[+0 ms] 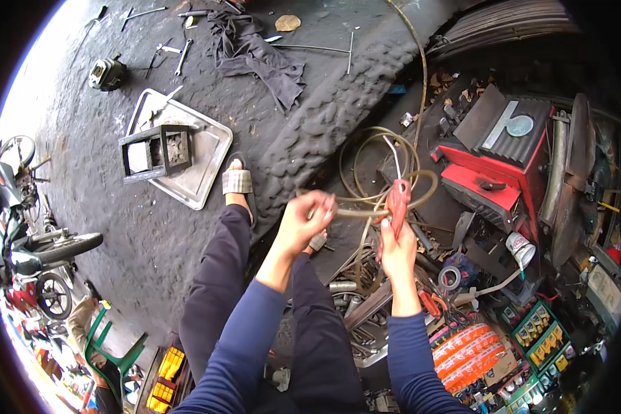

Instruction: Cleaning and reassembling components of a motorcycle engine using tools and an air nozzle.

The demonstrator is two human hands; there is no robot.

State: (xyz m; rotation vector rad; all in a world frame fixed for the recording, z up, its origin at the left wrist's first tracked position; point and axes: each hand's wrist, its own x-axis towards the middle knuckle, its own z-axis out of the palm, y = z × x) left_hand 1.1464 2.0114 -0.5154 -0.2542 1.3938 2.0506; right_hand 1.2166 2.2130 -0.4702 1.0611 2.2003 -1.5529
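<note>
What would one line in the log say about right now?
left grip: blurred, at yellowish hose | right grip: closed on red tool | hose: partly looped | metal tray: on dark ground, leftward

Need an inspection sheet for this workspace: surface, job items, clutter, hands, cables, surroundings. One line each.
Surface: dark, stained, uneven floor.
Job's things: translucent yellowish flexible hose, looped, spanning both hands; red-handled tool, exact kind unclear.
Clutter: crumpled dark cloth and silver metal wrench on the floor; silver rectangular metal tray under a black open-framed part; red-and-dark metal box at right.
Hands: left hand at the hose, motion-blurred, grip unclear; right hand closed around the red-handled tool.
Cables: a yellowish line runs to the top edge; whether it joins the hose is unclear.
Surroundings: parked motorcycles and green plastic chair at left.
</note>
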